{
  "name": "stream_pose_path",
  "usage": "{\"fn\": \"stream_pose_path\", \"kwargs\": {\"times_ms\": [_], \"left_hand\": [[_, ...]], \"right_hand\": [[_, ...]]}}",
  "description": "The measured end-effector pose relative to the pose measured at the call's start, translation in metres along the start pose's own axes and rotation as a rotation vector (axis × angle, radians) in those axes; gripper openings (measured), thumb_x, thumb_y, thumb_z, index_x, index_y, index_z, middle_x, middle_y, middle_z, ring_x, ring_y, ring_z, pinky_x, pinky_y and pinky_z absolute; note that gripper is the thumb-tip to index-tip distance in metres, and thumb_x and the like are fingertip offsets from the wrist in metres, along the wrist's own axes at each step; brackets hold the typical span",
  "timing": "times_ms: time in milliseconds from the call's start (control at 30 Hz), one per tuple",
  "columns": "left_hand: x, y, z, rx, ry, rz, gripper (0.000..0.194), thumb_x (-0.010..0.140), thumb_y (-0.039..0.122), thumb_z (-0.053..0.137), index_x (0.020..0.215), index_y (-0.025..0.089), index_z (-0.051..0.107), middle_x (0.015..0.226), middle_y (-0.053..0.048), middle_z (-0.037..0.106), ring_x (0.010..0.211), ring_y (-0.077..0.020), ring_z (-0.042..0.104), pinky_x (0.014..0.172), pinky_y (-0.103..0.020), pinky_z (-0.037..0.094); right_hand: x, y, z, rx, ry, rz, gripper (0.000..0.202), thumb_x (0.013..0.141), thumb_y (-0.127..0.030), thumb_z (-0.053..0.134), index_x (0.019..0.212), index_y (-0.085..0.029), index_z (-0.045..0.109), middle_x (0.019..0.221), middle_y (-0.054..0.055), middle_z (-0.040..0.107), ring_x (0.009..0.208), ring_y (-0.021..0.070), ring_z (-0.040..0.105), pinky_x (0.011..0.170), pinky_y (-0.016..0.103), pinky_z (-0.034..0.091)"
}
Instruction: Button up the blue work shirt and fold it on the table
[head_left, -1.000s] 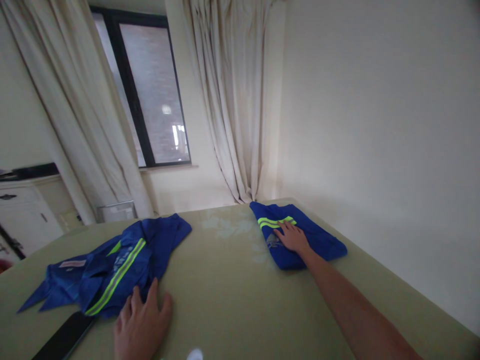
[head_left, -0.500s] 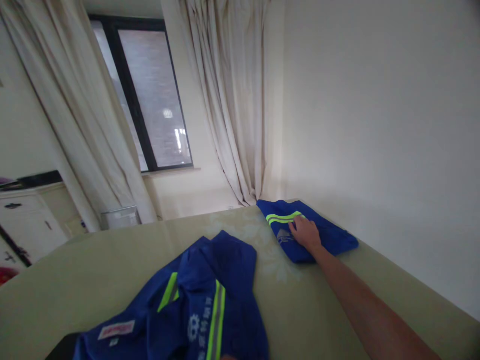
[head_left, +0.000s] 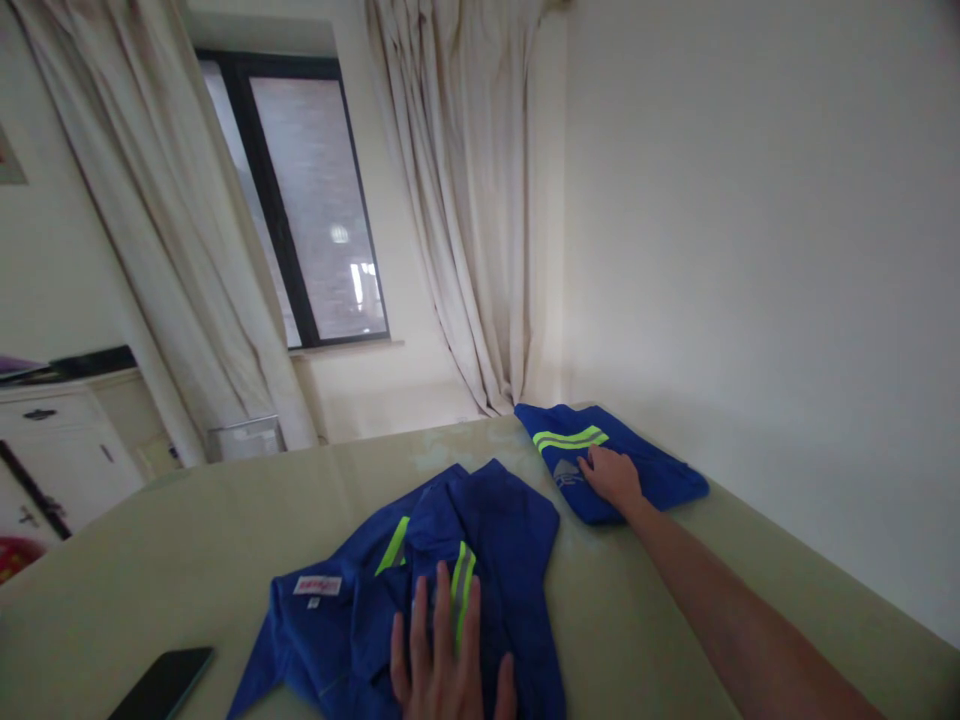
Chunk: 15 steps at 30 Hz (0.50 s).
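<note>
A crumpled blue work jacket (head_left: 517, 560), with yellow-green reflective stripes and a label at its left, lies on the table in front of me. My left hand (head_left: 442, 650) rests on this jacket near a stripe, fingers spread, holding nothing. Farther off to the right, against the wall side, is a folded blue garment (head_left: 660, 465) with a similar stripe and a grey print. My right hand (head_left: 613, 478) is on top of it, with fingers curled down at the cloth below the stripe. Its fingertips are partly hidden.
The table (head_left: 180, 540) has a pale green patterned cover. A dark phone (head_left: 161, 685) lies at its near left. A white wall (head_left: 750, 250) borders the right side. Behind are curtains (head_left: 480, 200), a window (head_left: 315, 200) and a white cabinet (head_left: 60, 430) at left.
My left hand has come into view over the near jacket. That jacket appears farther up and right, and the phone shows more. My right hand remains at the folded garment, slightly lower on it.
</note>
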<state>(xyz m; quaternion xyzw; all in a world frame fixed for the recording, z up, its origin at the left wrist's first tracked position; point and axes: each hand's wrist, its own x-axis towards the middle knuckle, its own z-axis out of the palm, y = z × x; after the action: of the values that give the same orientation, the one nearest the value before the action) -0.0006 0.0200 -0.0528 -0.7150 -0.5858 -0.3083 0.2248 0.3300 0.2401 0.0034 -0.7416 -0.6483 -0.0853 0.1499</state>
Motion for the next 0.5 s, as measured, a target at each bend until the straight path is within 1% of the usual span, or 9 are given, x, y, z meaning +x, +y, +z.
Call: {"fn": "stream_pose_path", "kwargs": {"times_ms": [67,100,167,233,300,367,400,433,500], "left_hand": [[0.004,-0.007,0.001,0.047,-0.053,-0.119,0.071,0.081,0.047,0.063,0.148,0.028,0.05,0.156,-0.015,0.048,0.143,-0.0472,0.04,0.112,-0.074,0.025],[0.007,-0.012,0.0,0.05,-0.101,-0.164,0.07,0.082,0.049,0.06,0.148,0.027,0.05,0.155,-0.016,0.048,0.141,-0.0468,0.043,0.112,-0.074,0.025],[0.016,-0.025,-0.001,0.024,-0.217,-0.224,0.066,0.086,0.049,0.054,0.147,0.025,0.052,0.149,-0.017,0.055,0.132,-0.0434,0.053,0.111,-0.072,0.028],[0.025,-0.037,-0.004,-0.03,-0.312,-0.242,0.058,0.089,0.049,0.049,0.141,0.023,0.059,0.138,-0.015,0.065,0.123,-0.0393,0.06,0.108,-0.067,0.035],[0.029,-0.045,-0.006,-0.113,-0.355,-0.211,0.051,0.089,0.051,0.051,0.127,0.022,0.07,0.129,-0.013,0.07,0.122,-0.0374,0.061,0.106,-0.059,0.042],[0.026,-0.048,-0.008,-0.233,-0.357,-0.153,0.042,0.089,0.054,0.054,0.105,0.024,0.077,0.119,-0.011,0.075,0.118,-0.0345,0.063,0.103,-0.049,0.047],[0.021,-0.046,-0.008,-0.296,-0.359,-0.132,0.041,0.09,0.057,0.053,0.093,0.025,0.078,0.108,-0.011,0.077,0.111,-0.0322,0.067,0.1,-0.044,0.049],[0.016,-0.043,-0.007,-0.352,-0.369,-0.119,0.045,0.091,0.06,0.051,0.081,0.025,0.077,0.095,-0.01,0.078,0.1,-0.0298,0.071,0.095,-0.041,0.051],[0.005,-0.034,-0.006,-0.431,-0.419,-0.126,0.057,0.092,0.067,0.045,0.063,0.025,0.071,0.071,-0.007,0.074,0.077,-0.0256,0.071,0.081,-0.036,0.053]], "right_hand": [[-0.016,0.001,-0.007,0.022,0.028,0.017,0.031,0.101,-0.039,0.045,0.1,-0.017,0.066,0.101,0.013,0.075,0.098,0.0267,0.07,0.084,0.034,0.045],[-0.026,0.002,-0.01,0.032,0.039,0.02,0.033,0.101,-0.04,0.043,0.102,-0.018,0.066,0.101,0.012,0.075,0.097,0.0259,0.07,0.083,0.034,0.046],[-0.05,0.003,-0.017,0.069,0.081,-0.008,0.035,0.103,-0.042,0.039,0.109,-0.02,0.065,0.102,0.01,0.075,0.097,0.0245,0.07,0.085,0.033,0.046],[-0.079,0.0,-0.022,0.134,0.173,-0.082,0.034,0.104,-0.04,0.037,0.114,-0.021,0.064,0.106,0.009,0.074,0.101,0.0243,0.068,0.092,0.035,0.045],[-0.108,-0.005,-0.024,0.193,0.246,-0.162,0.033,0.104,-0.039,0.037,0.108,-0.022,0.064,0.105,0.009,0.072,0.101,0.0251,0.066,0.093,0.036,0.043],[-0.13,-0.013,-0.023,0.193,0.217,-0.226,0.03,0.103,-0.039,0.041,0.099,-0.022,0.065,0.101,0.009,0.071,0.097,0.0255,0.065,0.088,0.036,0.043],[-0.137,-0.017,-0.022,0.171,0.178,-0.245,0.028,0.102,-0.039,0.043,0.096,-0.022,0.065,0.1,0.009,0.07,0.095,0.0256,0.065,0.086,0.035,0.043],[-0.142,-0.02,-0.022,0.14,0.136,-0.256,0.025,0.101,-0.036,0.046,0.095,-0.022,0.065,0.1,0.009,0.07,0.095,0.0257,0.064,0.085,0.035,0.043],[-0.143,-0.024,-0.02,0.078,0.075,-0.25,0.019,0.099,-0.029,0.048,0.097,-0.022,0.066,0.102,0.009,0.069,0.098,0.026,0.064,0.086,0.034,0.043]]}}
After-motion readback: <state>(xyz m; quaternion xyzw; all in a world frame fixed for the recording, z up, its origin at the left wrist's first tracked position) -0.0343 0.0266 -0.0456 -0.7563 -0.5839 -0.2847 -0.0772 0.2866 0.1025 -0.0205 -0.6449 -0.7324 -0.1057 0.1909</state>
